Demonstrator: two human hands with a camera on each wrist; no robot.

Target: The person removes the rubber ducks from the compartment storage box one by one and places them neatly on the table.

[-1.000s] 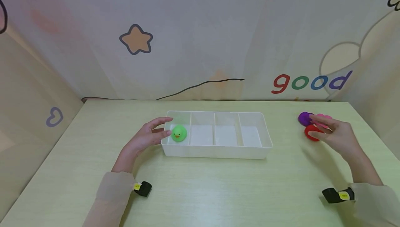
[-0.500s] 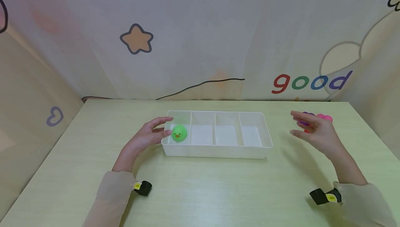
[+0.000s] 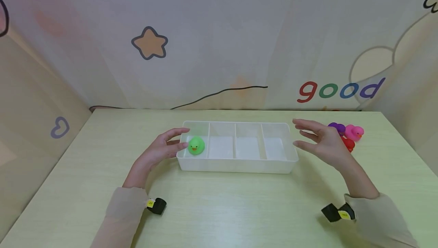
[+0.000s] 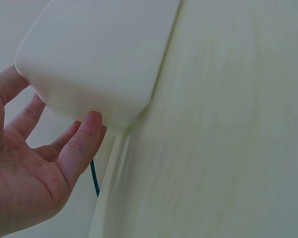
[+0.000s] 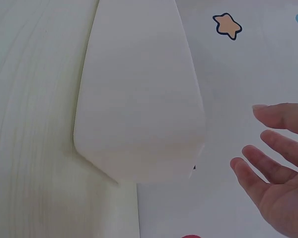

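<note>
A white tray (image 3: 236,165) with a row of several compartments stands mid-table, and a green rubber duck (image 3: 196,146) sits in its leftmost compartment. My left hand (image 3: 159,149) touches the tray's left end, thumb and fingers spread against it. The left wrist view shows those fingertips (image 4: 92,119) on the end wall. Just off the tray's right end is my right hand (image 3: 323,141), holding nothing, its fingers apart. Behind it, a purple duck (image 3: 338,127), a pink duck (image 3: 354,132) and a red duck (image 3: 348,144) lie together, the purple and red ones partly hidden.
The pale wooden table (image 3: 222,210) is backed by a printed cloth (image 3: 219,43) with a star and the word "good". Cloth also hangs at both sides. Each wrist wears a small black camera.
My right hand has left the ducks at the right and moved left to the tray's right end, uncovering the pink duck. My left hand, the tray and the green duck stay put.
</note>
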